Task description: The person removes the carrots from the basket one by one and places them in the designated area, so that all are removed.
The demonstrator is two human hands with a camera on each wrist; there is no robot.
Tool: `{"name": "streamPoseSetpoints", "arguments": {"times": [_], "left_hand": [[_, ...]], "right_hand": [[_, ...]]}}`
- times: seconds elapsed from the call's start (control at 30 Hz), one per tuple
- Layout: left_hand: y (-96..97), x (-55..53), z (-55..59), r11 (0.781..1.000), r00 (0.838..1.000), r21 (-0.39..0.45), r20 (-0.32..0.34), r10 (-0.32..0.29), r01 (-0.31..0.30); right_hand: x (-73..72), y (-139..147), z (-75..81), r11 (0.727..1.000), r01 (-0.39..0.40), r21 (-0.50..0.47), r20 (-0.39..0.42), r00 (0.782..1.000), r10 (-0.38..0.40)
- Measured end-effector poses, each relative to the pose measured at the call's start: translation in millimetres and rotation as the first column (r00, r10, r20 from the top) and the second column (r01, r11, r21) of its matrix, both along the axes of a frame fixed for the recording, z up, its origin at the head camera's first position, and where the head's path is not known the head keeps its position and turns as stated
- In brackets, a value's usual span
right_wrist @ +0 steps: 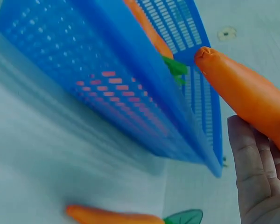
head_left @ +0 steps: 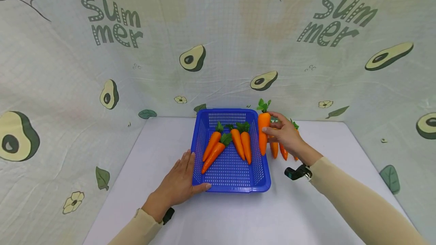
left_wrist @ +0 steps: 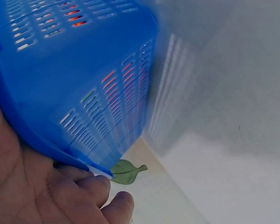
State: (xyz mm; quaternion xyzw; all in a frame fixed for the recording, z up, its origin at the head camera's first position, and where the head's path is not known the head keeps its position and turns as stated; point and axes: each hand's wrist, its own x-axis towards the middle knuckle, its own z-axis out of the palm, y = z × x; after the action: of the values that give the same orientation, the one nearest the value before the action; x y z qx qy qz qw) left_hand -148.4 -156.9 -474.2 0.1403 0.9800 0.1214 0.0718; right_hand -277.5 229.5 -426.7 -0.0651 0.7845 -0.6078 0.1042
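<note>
In the head view, my right hand (head_left: 287, 134) pinches an orange carrot (head_left: 263, 133) with a green leafy top between thumb and fingers. It holds the carrot upright, leaves up, over the right rim of a blue perforated plastic basket (head_left: 231, 189). In the right wrist view, that carrot's tip (right_wrist: 219, 65) stands above the rim. My left hand (head_left: 178, 184) rests along the basket's left rim, fingers straight, its thumb over the near left corner. Several carrots (head_left: 214, 157) lie inside the basket with their leaves toward the far side.
Several more carrots (head_left: 284, 152) lie on the white table (head_left: 218, 218) to the right of the basket, partly hidden behind my right hand. A cloth (head_left: 225, 22) printed with avocados and leaves hangs behind and beside the table.
</note>
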Motion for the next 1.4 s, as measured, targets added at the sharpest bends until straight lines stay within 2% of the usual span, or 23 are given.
{"name": "streamPoseSetpoints", "arguments": {"times": [0.23, 0.47, 0.7, 1.07, 1.27, 1.4], "left_hand": [[0.0, 0.3, -1.1, 1.000, 1.000, 0.010, 0.004, 0.003, -0.003], [0.0, 0.5, -0.5, 1.000, 1.000, 0.008, -0.001, -0.003, 0.003], [0.7, 0.7, -0.1, 1.000, 1.000, 0.012, 0.008, 0.001, -0.001], [-0.1, 0.3, -2.6, 1.000, 1.000, 0.017, 0.001, 0.000, 0.000], [0.6, 0.4, -1.7, 1.000, 1.000, 0.013, 0.008, 0.005, -0.005], [1.2, 0.5, -1.0, 1.000, 1.000, 0.019, 0.016, 0.012, -0.012]], "right_hand": [[-0.6, 24.7, 3.1, 0.995, 0.066, 0.080, -0.030, 0.998, -0.064], [-2.2, 49.5, -1.0, 0.982, 0.120, 0.148, -0.045, 0.992, -0.114], [-3.4, 74.9, -7.9, 0.955, 0.161, 0.248, -0.065, 0.987, -0.149], [-8.7, 111.4, -20.7, 0.922, 0.220, 0.319, -0.071, 0.976, -0.208], [-10.5, 127.3, -28.3, 0.919, 0.229, 0.321, -0.061, 0.973, -0.221], [-13.4, 137.4, -35.0, 0.922, 0.220, 0.319, -0.026, 0.974, -0.224]]}}
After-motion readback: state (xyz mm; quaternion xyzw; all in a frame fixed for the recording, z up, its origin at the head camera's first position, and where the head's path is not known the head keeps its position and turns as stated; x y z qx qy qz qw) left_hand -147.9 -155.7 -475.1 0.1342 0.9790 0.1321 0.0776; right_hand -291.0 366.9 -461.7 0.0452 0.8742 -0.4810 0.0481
